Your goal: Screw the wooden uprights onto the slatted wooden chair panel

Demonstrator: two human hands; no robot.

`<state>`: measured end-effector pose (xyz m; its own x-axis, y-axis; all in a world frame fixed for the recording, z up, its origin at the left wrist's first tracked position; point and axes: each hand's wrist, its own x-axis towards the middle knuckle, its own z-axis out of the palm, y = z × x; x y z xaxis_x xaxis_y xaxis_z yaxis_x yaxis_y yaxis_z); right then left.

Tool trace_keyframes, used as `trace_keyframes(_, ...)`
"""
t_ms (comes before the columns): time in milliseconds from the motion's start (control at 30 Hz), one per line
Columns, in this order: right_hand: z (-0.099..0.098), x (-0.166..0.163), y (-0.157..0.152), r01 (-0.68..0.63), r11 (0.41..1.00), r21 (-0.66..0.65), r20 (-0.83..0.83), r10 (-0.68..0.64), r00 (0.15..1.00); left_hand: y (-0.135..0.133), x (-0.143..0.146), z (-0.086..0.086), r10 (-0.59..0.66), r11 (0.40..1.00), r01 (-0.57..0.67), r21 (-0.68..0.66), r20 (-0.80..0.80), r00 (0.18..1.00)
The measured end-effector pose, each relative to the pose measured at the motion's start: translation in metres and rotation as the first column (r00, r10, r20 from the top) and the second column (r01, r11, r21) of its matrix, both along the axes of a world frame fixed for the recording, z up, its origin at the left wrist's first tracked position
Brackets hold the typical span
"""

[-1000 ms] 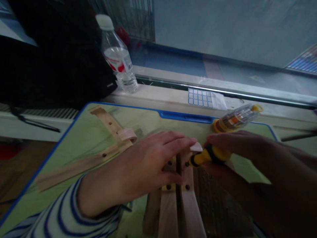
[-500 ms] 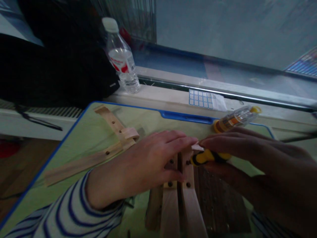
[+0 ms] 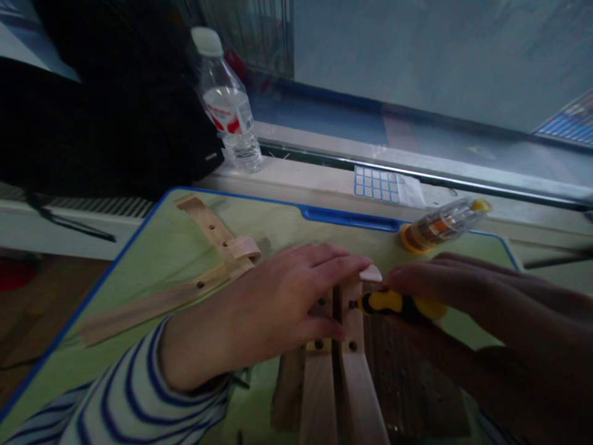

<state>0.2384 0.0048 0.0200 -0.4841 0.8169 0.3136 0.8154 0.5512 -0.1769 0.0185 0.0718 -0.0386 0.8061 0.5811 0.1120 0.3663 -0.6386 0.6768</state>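
Observation:
My right hand [image 3: 486,315] is closed on a yellow and black screwdriver [image 3: 386,303], held level. Its short tip points left, at a hole in the side of a pale wooden bar [image 3: 365,395]. My left hand [image 3: 278,303] is closed over the tops of this bar and a second wooden bar [image 3: 317,392] beside it, with a narrow gap between the two. Dark holes show along both bars. A rounded wooden end [image 3: 371,273] sticks out past my left fingertips. Much of the wood is hidden under that hand.
A jointed wooden piece [image 3: 208,224] with holes lies left on the blue-edged table [image 3: 278,216]. A dark brown board [image 3: 417,383] is under the bars. A clear bit case [image 3: 442,225] lies at the back right, a water bottle [image 3: 229,111] stands on the sill [image 3: 296,176].
My right hand and the screwdriver have shifted a little to the right, so more of the tip shows beside the bar. My left hand stays in place.

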Motion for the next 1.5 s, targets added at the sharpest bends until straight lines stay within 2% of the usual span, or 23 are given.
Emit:
trace_keyframes(300,0.001,-0.008,0.005,-0.094,0.994,-0.051,-0.099,0.089,0.991,0.001,0.001,0.001,-0.004,1.0,0.004,-0.004,0.0,1.0)
trace_keyframes(533,0.003,-0.009,0.01,-0.187,0.981,-0.059,-0.102,0.181,0.978,0.001,0.001,0.0,0.016,1.0,-0.016,-0.008,0.005,1.0)
trace_keyframes(767,0.003,-0.01,0.008,-0.162,0.985,-0.064,-0.137,0.152,0.979,0.001,0.0,-0.001,0.007,1.0,-0.007,0.011,-0.002,1.0)
trace_keyframes(1033,0.009,-0.01,0.005,-0.128,0.988,-0.09,-0.083,0.121,0.989,0.002,0.001,-0.001,0.005,1.0,-0.005,0.022,0.025,1.0)
trace_keyframes(1500,0.001,-0.014,0.008,-0.09,0.989,-0.116,-0.143,0.073,0.987,0.003,0.001,-0.003,-0.016,1.0,0.016,0.007,0.019,1.0)
